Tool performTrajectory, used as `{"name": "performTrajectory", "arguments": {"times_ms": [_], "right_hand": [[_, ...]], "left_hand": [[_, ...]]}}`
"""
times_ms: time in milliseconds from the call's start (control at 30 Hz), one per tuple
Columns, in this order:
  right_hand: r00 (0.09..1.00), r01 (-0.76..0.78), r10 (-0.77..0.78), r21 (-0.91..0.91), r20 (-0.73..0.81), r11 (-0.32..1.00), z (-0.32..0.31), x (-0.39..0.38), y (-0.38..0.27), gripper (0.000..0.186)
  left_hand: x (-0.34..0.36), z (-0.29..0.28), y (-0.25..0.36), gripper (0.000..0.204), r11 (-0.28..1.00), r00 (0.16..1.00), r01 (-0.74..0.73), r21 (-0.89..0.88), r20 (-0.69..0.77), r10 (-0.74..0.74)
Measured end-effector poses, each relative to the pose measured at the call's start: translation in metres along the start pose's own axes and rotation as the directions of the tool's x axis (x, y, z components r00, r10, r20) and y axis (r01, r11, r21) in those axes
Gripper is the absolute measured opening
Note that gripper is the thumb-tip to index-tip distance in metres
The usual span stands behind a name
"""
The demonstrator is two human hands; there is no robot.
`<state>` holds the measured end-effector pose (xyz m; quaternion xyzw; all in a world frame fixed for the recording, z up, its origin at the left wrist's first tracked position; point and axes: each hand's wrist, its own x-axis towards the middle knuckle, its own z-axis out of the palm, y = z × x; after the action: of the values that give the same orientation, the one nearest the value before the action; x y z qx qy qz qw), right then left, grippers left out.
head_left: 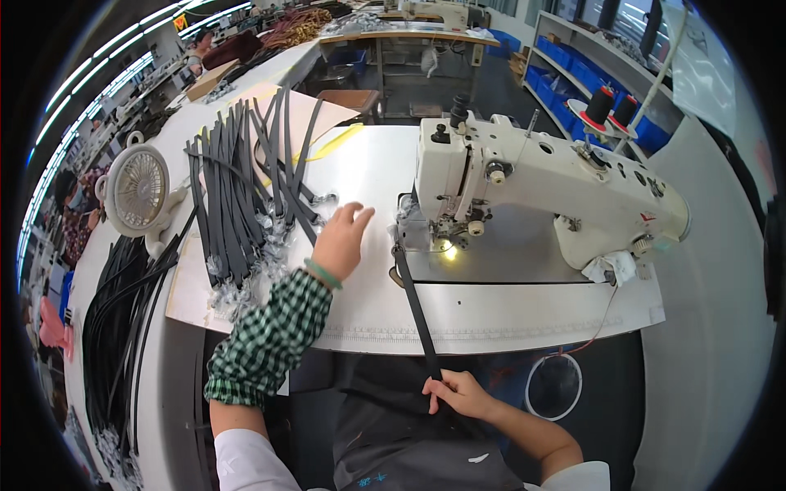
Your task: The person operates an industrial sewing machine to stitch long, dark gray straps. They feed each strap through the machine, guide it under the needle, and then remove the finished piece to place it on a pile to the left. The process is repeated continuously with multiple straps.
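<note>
My right hand [460, 394] is closed on the lower end of a black strap [417, 307], in front of the table's near edge. From there the strap runs up over the edge to the left side of the white sewing machine [524, 164], near its lit needle area. My left hand [340, 243], a green bangle on its wrist, hovers over the table with fingers stretched out and nothing visible in them. It is nearest to a pile of black straps [233, 196] whose near ends carry clear plastic wrapping.
A small white fan [137, 190] stands at the left, above another bundle of black straps [119, 327]. Black thread spools [600, 106] rise behind the machine. Shelves with blue bins [565, 74] line the far right. A white-rimmed ring [554, 415] hangs below the table's edge.
</note>
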<state>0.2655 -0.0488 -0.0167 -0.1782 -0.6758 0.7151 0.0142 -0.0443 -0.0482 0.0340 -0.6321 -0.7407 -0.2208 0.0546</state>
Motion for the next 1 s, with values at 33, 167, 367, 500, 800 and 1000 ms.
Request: {"name": "performTrajectory", "arguments": {"times_ms": [33, 167, 367, 500, 800, 1000], "right_hand": [[1.000, 0.017, -0.017, -0.007, 0.007, 1.000, -0.002, -0.001, 0.000, 0.023], [0.993, 0.034, -0.039, 0.048, 0.113, 0.998, -0.006, 0.000, -0.009, 0.026], [0.999, 0.037, -0.032, 0.253, -0.027, 0.967, -0.011, 0.010, -0.024, 0.024], [0.916, 0.309, -0.394, -0.491, -0.077, 0.815, -0.020, -0.008, -0.031, 0.021], [-0.468, -0.094, -0.561, -0.593, -0.683, 0.800, -0.404, -0.149, -0.058, 0.035], [-0.185, -0.324, -0.542, -0.470, -0.820, 0.821, -0.492, -0.151, -0.050, 0.048]], "left_hand": [[-0.007, -0.004, 0.020, 0.050, 0.995, 1.000, -0.023, -0.099, 0.018, 0.025], [-0.046, 0.014, 0.059, 0.061, 0.963, 0.954, -0.269, -0.005, 0.133, 0.268], [0.004, 0.055, 0.057, 0.059, 0.981, 0.980, -0.160, 0.111, 0.136, 0.145], [0.014, 0.077, 0.054, 0.052, 0.982, 0.979, -0.182, 0.053, 0.108, 0.175], [0.009, 0.055, 0.067, 0.019, 0.981, 0.998, 0.045, -0.188, -0.027, -0.051], [-0.003, 0.068, 0.057, 0.020, 0.985, 0.986, 0.007, -0.175, -0.162, -0.036]]}}
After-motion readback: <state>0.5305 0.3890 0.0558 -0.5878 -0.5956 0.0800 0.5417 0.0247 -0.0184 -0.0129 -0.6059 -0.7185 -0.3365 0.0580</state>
